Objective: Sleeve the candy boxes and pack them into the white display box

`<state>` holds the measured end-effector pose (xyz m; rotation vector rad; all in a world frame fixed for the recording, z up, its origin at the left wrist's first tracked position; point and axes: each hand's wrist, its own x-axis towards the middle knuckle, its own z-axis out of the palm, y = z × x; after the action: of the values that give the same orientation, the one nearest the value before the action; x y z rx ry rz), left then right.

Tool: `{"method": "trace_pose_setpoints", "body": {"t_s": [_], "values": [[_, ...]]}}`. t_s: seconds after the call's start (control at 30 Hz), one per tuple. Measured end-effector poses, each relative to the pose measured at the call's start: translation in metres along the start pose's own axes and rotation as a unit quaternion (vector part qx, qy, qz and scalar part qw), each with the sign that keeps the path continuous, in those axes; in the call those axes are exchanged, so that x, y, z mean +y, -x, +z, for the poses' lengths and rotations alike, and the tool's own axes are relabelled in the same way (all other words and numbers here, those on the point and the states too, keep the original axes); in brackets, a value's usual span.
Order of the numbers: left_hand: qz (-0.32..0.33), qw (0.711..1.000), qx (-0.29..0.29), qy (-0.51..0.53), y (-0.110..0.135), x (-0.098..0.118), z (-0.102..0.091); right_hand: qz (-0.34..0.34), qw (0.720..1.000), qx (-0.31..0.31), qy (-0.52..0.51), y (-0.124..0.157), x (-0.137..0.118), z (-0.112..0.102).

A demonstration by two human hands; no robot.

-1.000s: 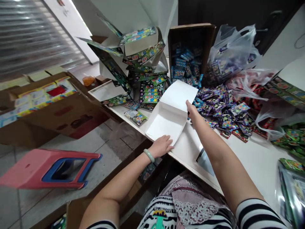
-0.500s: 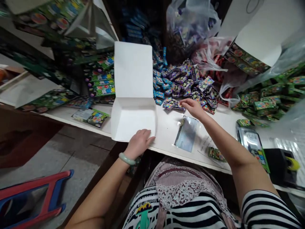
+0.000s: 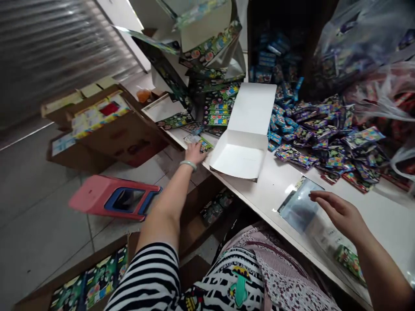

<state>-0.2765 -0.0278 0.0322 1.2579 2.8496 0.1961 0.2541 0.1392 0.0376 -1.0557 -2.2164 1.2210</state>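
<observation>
My left hand (image 3: pixel 194 153), with a pale green bangle at the wrist, reaches over the table's front edge. Its fingers lie on a flat green-and-white printed packet (image 3: pixel 205 146), partly hiding it; no firm grip shows. To the right of that hand stands an open white cardboard box (image 3: pixel 249 153), its lid (image 3: pixel 254 106) raised and its inside bare. My right hand (image 3: pixel 340 214) hovers with fingers stretched out, holding nothing, by a silvery flat pouch (image 3: pixel 300 207). Small purple wrapped packets (image 3: pixel 324 129) are heaped beyond it.
Blue packets (image 3: pixel 279 121) lie behind the box. Printed green display boxes (image 3: pixel 217 103) are stacked at the table's back left. On the floor are a red-and-blue stool (image 3: pixel 97 194) and filled cartons (image 3: pixel 123 138). A clear plastic bag (image 3: pixel 366 56) bulges at the back right.
My left hand has left the white box's front edge and moved left onto the flat packet. My right hand has drawn back from the purple packets. The view has swung left.
</observation>
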Motion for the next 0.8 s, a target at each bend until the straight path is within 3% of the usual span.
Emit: {"method": "trace_pose_setpoints", "body": {"t_s": [0.07, 0.13, 0.27, 0.37, 0.43, 0.5, 0.6, 0.7, 0.8], "values": [[-0.001, 1.0, 0.023, 0.015, -0.001, 0.001, 0.01, -0.038, 0.999, -0.035, 0.012, -0.003, -0.012, 0.011], [0.007, 0.998, 0.056, 0.032, 0.001, -0.005, 0.006, -0.069, 0.995, -0.062, 0.024, -0.005, -0.022, 0.019], [-0.004, 0.985, 0.16, 0.057, 0.013, -0.033, -0.04, -0.1, 0.991, -0.089, 0.026, -0.007, -0.039, 0.033], [-0.025, 0.954, 0.279, 0.11, 0.022, -0.052, -0.08, -0.135, 0.985, -0.106, 0.001, -0.01, -0.063, 0.05], [-0.014, 0.94, 0.303, 0.159, 0.024, -0.057, -0.093, -0.172, 0.977, -0.127, -0.024, -0.014, -0.085, 0.064], [-0.007, 0.951, 0.253, 0.177, 0.025, -0.054, -0.091, -0.208, 0.965, -0.151, -0.048, -0.016, -0.106, 0.08], [-0.01, 0.976, 0.139, 0.17, 0.029, -0.044, -0.064, -0.241, 0.952, -0.177, -0.068, -0.014, -0.122, 0.096], [-0.015, 0.983, 0.087, 0.158, 0.037, -0.033, -0.031, -0.244, 0.948, -0.198, -0.06, -0.007, -0.113, 0.098], [-0.022, 0.987, 0.059, 0.149, 0.041, -0.021, -0.007, -0.222, 0.957, -0.184, -0.039, 0.0, -0.092, 0.086]]}}
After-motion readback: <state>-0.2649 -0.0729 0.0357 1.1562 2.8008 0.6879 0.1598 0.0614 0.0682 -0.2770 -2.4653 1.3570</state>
